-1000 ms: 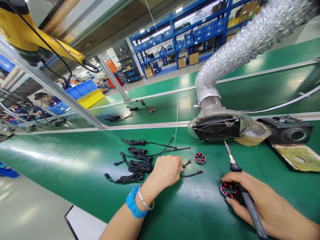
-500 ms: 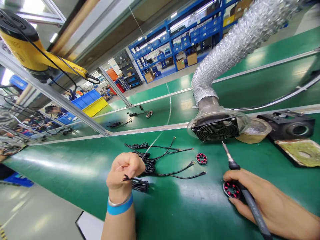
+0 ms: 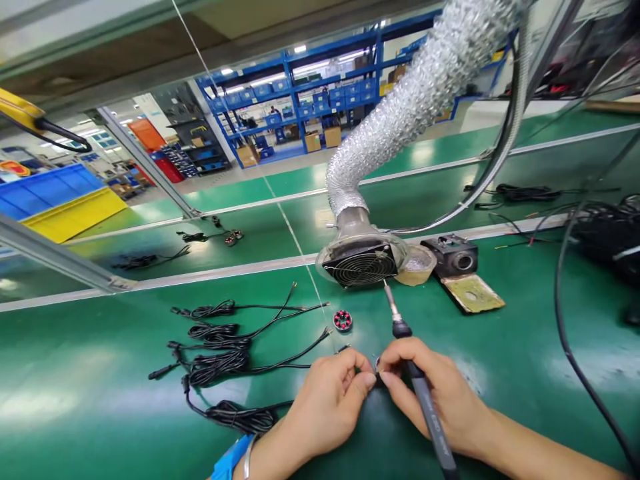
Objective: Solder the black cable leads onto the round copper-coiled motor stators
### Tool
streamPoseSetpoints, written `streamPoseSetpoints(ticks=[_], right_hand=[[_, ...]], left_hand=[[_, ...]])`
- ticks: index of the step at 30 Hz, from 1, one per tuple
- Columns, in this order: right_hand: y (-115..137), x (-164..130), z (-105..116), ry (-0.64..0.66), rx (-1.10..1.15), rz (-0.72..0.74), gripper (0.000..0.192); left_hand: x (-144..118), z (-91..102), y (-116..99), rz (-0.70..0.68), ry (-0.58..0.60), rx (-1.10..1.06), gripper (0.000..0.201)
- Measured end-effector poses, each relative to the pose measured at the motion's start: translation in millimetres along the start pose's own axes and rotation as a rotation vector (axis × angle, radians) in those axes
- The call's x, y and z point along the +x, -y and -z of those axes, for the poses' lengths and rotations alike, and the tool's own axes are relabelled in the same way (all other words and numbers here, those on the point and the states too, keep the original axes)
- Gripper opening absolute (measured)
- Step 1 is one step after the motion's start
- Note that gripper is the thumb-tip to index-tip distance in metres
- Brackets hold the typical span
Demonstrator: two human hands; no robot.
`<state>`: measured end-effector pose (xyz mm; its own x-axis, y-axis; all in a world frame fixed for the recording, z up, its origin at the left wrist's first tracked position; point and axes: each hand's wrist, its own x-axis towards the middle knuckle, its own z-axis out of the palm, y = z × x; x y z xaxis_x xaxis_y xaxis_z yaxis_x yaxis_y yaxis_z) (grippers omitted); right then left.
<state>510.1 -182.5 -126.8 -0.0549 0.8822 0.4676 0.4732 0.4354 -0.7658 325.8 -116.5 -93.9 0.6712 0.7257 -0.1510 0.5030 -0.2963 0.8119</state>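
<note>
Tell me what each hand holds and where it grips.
Right hand holds a soldering iron by its black handle. Both hands' fingers meet on a small part, mostly hidden. Left hand also pinches a thin wire.

Bright, even overhead strip lighting throws pale glare streaks across the glossy green conveyor belt, strongest near its left edge. Shadows are faint. Wide-angle distortion bends the edges; distant blue shelving racks look soft.

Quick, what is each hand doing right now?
Left hand: closed, pinching a thin black cable end.
Right hand: closed around the black soldering iron, fingertips at a small part, mostly hidden.
</note>
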Motion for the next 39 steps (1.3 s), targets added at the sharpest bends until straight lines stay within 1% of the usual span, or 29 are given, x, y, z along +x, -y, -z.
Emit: streamPoseSetpoints(ticks=[3,4,5,7,8,9,10,13,15,17,19,22,24,27,30,32,35,37,39], right_hand=[[-3,-1,-1,-0.033,0.014,0.024,0.022],[-3,-1,-2,-0.045,0.024,0.039,0.022],[-4,-1,-3,-0.053,0.041,0.056,0.023],[-4,-2,-5,-0.070,0.072,0.073,0.023],[-4,-1,-6,-0.078,0.079,0.061,0.022],[-3,-1,-6,-0.087,0.078,0.036,0.021],[-2,-1,-7,-0.101,0.070,0.003,0.019],[2,-1,-7,-0.139,0.042,-0.083,0.015],[4,-1,-7,-0.131,0.048,-0.109,0.013],[6,-2,-8,-0.097,0.071,-0.131,0.015],[7,-2,-9,-0.077,0.102,-0.160,0.020],[6,-1,-10,-0.105,0.138,-0.201,0.025],[4,0,-10,-0.128,0.134,-0.203,0.026],[3,1,-13,-0.178,0.073,-0.162,0.023],[3,2,-16,-0.258,-0.011,-0.104,0.020],[3,2,-17,-0.273,-0.041,-0.088,0.018],[1,2,-17,-0.220,-0.024,-0.104,0.019],[-2,1,-14,-0.170,-0.009,-0.113,0.022],[-3,0,-10,-0.149,-0.033,-0.088,0.027]], left_hand=[[0,6.0,-4,-0.090,-0.060,-0.022,0.032],[1,6.3,-4,-0.115,-0.050,-0.043,0.034],[2,5.6,-4,-0.117,-0.005,-0.084,0.036],[3,2.3,-2,-0.061,0.151,-0.215,0.042],[4,0.1,-1,-0.028,0.204,-0.272,0.043],[4,-2.1,0,-0.008,0.219,-0.305,0.043],[4,-4.2,1,-0.004,0.198,-0.309,0.043],[3,-9.6,3,-0.050,0.047,-0.231,0.041],[2,-12.9,4,-0.046,-0.029,-0.216,0.040],[1,-16.0,5,-0.034,-0.077,-0.202,0.038],[1,-18.5,6,-0.031,-0.083,-0.175,0.035],[-1,-20.9,5,-0.035,-0.062,-0.149,0.032],[0,-22.4,4,-0.029,-0.057,-0.166,0.031],[3,-27.2,5,-0.010,-0.069,-0.230,0.031],[8,-34.0,9,0.034,-0.120,-0.336,0.034],[10,-36.5,12,0.069,-0.130,-0.375,0.037],[13,-33.1,13,0.079,-0.092,-0.340,0.037],[13,-27.1,11,0.066,-0.051,-0.267,0.036],[13,-21.0,9,0.063,-0.009,-0.178,0.034]])
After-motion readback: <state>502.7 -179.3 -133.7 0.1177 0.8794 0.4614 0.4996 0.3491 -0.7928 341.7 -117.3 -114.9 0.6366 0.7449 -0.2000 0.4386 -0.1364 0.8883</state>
